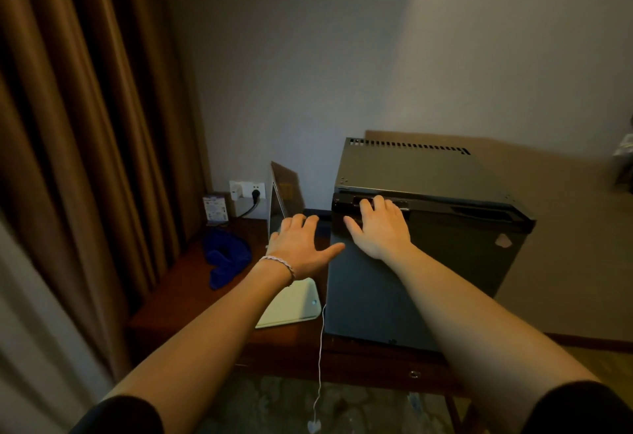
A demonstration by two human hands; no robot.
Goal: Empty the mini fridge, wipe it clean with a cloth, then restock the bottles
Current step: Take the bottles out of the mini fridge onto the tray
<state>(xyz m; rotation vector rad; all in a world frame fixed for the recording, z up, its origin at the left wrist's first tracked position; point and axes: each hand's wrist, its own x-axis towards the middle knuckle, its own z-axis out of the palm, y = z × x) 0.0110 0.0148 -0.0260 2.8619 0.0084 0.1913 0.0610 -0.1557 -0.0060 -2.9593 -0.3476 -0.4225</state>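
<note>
Both hands (378, 228) on boxy black fridge (424, 245) (door closed).

Both forearms are bare. Black sleeves (126, 414) end above the elbows, one on each arm. Just behind the left grip (301, 245), a thin pale braided bracelet (276, 262) circles the wrist. The right grip (380, 228) wears nothing.

A black mini fridge (428, 255) stands shut on the desk, blue cloth (226, 259) beside.
</note>
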